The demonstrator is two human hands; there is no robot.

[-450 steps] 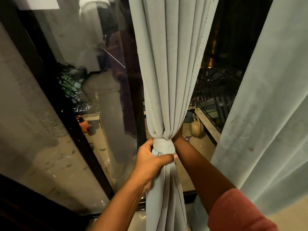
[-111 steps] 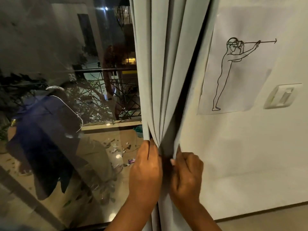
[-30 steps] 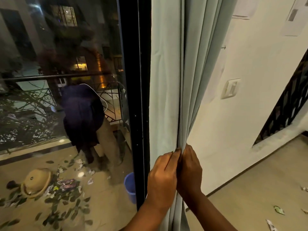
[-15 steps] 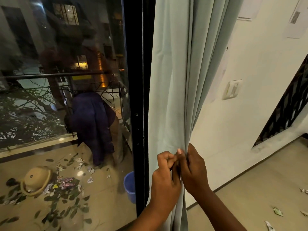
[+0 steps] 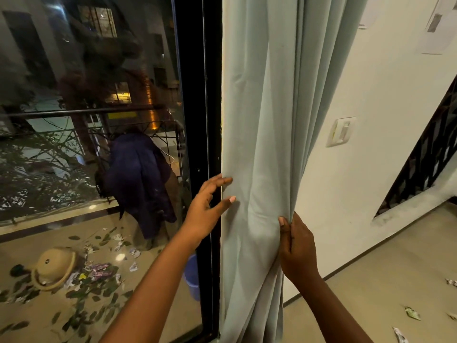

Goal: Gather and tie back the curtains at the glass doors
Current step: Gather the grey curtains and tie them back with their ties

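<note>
The pale green fabric curtain point(image 5: 259, 144) hangs just right of the black metal door frame point(image 5: 197, 95). The left hand point(image 5: 205, 209) has spread, relaxed fingers touching the curtain's edge beside the frame, holding nothing. The right hand point(image 5: 296, 246) pinches gathered folds on the curtain's far side

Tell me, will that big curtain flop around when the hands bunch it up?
Probably floppy: the curtain hangs in soft folds and creases where the right hand pinches it. It likely gathers easily, since the left hand only reaches for its edge. Loose folds may slip back out unless held.
</note>
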